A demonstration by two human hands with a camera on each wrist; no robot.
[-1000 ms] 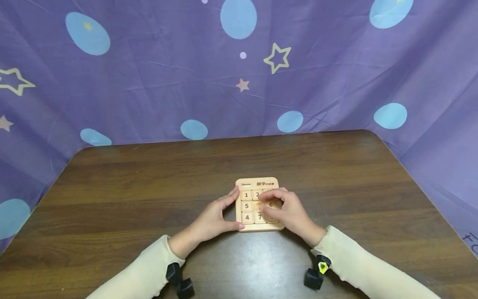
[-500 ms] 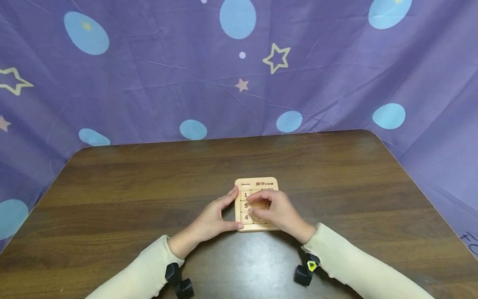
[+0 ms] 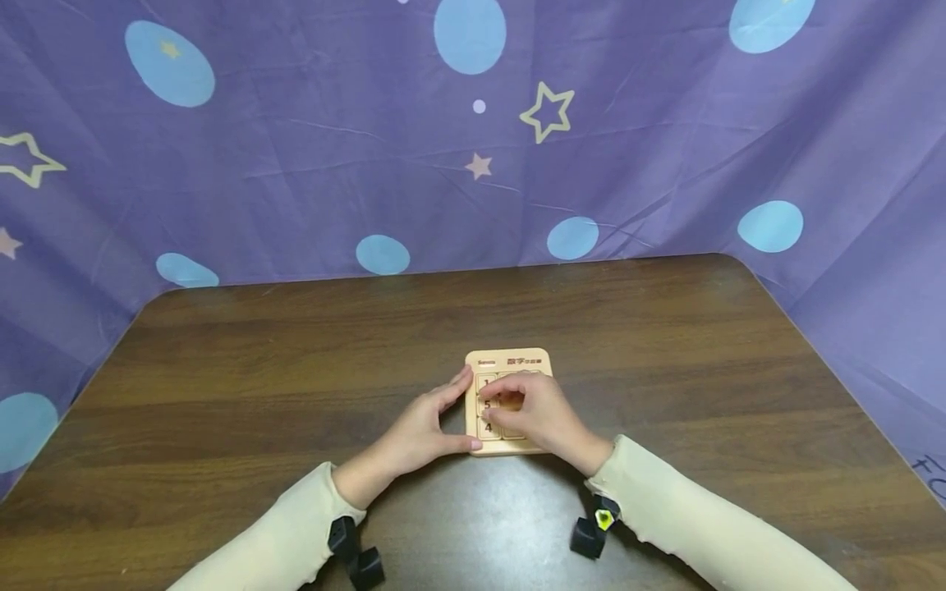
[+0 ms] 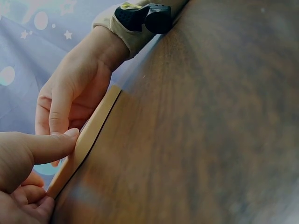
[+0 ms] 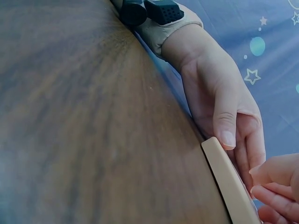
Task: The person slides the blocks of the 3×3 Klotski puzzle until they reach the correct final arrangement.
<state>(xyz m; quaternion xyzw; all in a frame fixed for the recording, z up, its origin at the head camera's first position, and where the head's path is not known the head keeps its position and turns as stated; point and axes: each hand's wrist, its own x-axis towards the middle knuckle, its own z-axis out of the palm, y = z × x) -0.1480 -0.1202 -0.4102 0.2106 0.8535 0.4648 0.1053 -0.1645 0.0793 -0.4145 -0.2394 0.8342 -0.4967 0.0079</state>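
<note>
A light wooden number slide puzzle (image 3: pixel 513 447) lies flat on the dark table in the head view, printed text along its top. My left hand (image 3: pixel 417 431) grips its left side, thumb at the near corner and fingers along the upper edge. That thumb (image 4: pixel 60 142) presses the frame's edge in the left wrist view. Over the tiles is my right hand (image 3: pixel 543 414), its curled index finger and thumb on either side of the tile marked 5 (image 3: pixel 488 405). The 1 and 4 tiles show beside it; my right hand hides most of the other tiles.
The brown wooden table (image 3: pixel 296 353) extends around the puzzle to rounded far corners. A purple curtain (image 3: pixel 332 148) with stars and blue spots hangs behind it. Black devices (image 3: pixel 589 538) are strapped at both sleeved wrists.
My right hand has moved left across the puzzle, from the middle column to the 5 tile in the left column. My left hand keeps its hold and the puzzle stays in place.
</note>
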